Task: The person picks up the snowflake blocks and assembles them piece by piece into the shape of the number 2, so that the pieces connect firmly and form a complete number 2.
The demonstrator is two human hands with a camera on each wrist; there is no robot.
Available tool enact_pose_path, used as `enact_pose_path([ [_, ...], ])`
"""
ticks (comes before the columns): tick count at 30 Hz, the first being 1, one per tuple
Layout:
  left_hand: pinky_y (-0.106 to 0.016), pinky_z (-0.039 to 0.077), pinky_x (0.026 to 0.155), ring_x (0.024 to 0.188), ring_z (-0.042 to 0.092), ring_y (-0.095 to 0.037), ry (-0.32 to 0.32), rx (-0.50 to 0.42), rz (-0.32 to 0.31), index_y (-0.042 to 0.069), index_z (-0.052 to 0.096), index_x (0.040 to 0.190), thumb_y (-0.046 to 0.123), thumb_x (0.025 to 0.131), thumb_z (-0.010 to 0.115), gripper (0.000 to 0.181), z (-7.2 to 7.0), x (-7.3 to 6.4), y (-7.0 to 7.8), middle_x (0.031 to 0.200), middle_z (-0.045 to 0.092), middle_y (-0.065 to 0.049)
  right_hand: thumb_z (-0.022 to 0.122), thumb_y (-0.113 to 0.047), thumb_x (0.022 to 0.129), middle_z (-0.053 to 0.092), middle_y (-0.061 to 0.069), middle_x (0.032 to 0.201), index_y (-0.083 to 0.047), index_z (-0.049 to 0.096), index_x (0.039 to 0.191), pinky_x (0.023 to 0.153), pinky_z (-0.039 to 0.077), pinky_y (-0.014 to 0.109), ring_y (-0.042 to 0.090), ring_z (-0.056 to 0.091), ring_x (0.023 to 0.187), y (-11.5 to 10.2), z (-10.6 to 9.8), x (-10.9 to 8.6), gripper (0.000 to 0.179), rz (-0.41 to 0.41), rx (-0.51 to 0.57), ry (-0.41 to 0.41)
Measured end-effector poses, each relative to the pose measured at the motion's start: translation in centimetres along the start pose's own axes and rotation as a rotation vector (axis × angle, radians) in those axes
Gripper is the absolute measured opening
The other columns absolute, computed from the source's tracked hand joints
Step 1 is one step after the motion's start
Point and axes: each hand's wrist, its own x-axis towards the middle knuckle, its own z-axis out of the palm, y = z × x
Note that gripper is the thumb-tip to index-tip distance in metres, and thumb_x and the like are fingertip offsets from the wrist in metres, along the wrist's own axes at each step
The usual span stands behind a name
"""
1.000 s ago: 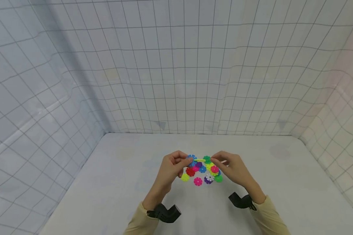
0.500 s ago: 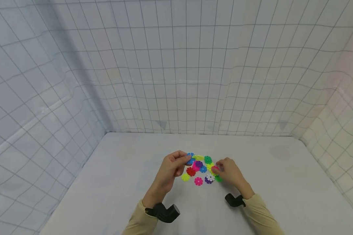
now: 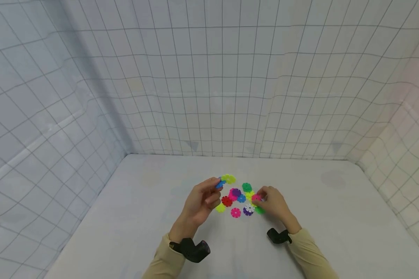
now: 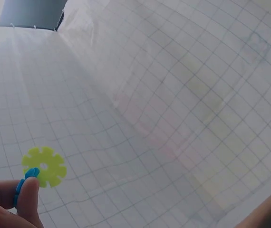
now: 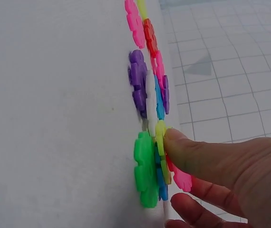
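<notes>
In the head view my left hand (image 3: 200,201) pinches a blue snowflake building disc (image 3: 220,184) between thumb and finger, raised above the table. A yellow-green notched disc (image 4: 51,164) is joined to it at an angle and stands beyond the fingertips in the left wrist view. My right hand (image 3: 274,202) reaches down to the right side of the pile. Its thumb and fingers pinch a pink disc (image 5: 182,180), which lies over yellow and blue discs; the thumb tip is right at a yellow disc (image 5: 160,137).
Several loose discs lie between the hands: a red disc (image 3: 227,201), a dark green disc (image 3: 246,187), a white disc (image 3: 249,209) over a purple one, and a single pink disc nearest the front. A grid-patterned curtain (image 3: 237,97) encloses the white table (image 3: 136,217).
My right hand left the yellow disc and moved down to the pink disc in the pile. My left hand lifted and turned the joined blue and yellow discs away from the pile.
</notes>
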Motion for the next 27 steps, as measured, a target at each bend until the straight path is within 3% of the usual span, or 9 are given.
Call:
enact_pose_path([
  [10, -0.018, 0.028, 0.046, 0.041, 0.034, -0.007, 0.03, 0.177, 0.087, 0.011, 0.062, 0.077, 0.014, 0.097, 0.051, 0.023, 0.2, 0.0, -0.2, 0.071, 0.062, 0.0, 0.079, -0.018, 0.078, 0.057, -0.002, 0.071, -0.008, 0.062, 0.091, 0.056, 0.042, 0.03, 0.014, 0.05, 0.062, 0.3, 0.1, -0.3, 0.023, 0.052, 0.032, 0.041],
  [13, -0.018, 0.027, 0.046, 0.042, 0.034, -0.007, 0.011, 0.149, 0.071, 0.011, 0.06, 0.079, 0.014, 0.098, 0.049, 0.023, 0.3, -0.1, -0.1, 0.072, 0.061, 0.0, 0.077, -0.016, 0.08, 0.056, -0.002, 0.071, -0.008, 0.063, 0.092, 0.054, 0.041, 0.029, 0.014, 0.049, 0.061, 0.0, -0.2, -0.5, 0.021, 0.03, 0.062, 0.05],
  [21, -0.017, 0.027, 0.047, 0.042, 0.035, -0.005, -0.029, -0.061, -0.024, 0.012, 0.054, 0.081, 0.014, 0.101, 0.043, 0.022, 0.5, -0.4, 0.2, 0.073, 0.056, 0.0, 0.073, -0.013, 0.085, 0.057, 0.0, 0.069, -0.007, 0.064, 0.094, 0.049, 0.043, 0.025, 0.017, 0.053, 0.059, -3.0, -2.3, -1.1, 0.014, -0.113, 0.24, 0.127],
  [24, -0.017, 0.027, 0.047, 0.042, 0.036, -0.004, -0.034, -0.067, -0.021, 0.013, 0.055, 0.081, 0.014, 0.101, 0.042, 0.024, 0.4, -0.3, 0.2, 0.073, 0.057, 0.0, 0.071, -0.015, 0.087, 0.06, 0.002, 0.07, -0.007, 0.063, 0.096, 0.051, 0.048, 0.026, 0.021, 0.058, 0.059, -4.5, -3.3, -1.4, 0.015, -0.129, 0.356, 0.115],
  [27, -0.017, 0.027, 0.046, 0.042, 0.035, -0.005, -0.024, 0.009, 0.015, 0.012, 0.058, 0.081, 0.013, 0.1, 0.044, 0.024, 0.4, -0.2, 0.1, 0.073, 0.059, 0.0, 0.069, -0.015, 0.088, 0.06, 0.005, 0.07, -0.004, 0.061, 0.1, 0.054, 0.052, 0.032, 0.023, 0.059, 0.058, -5.9, -4.4, -1.8, 0.018, -0.143, 0.498, 0.089],
])
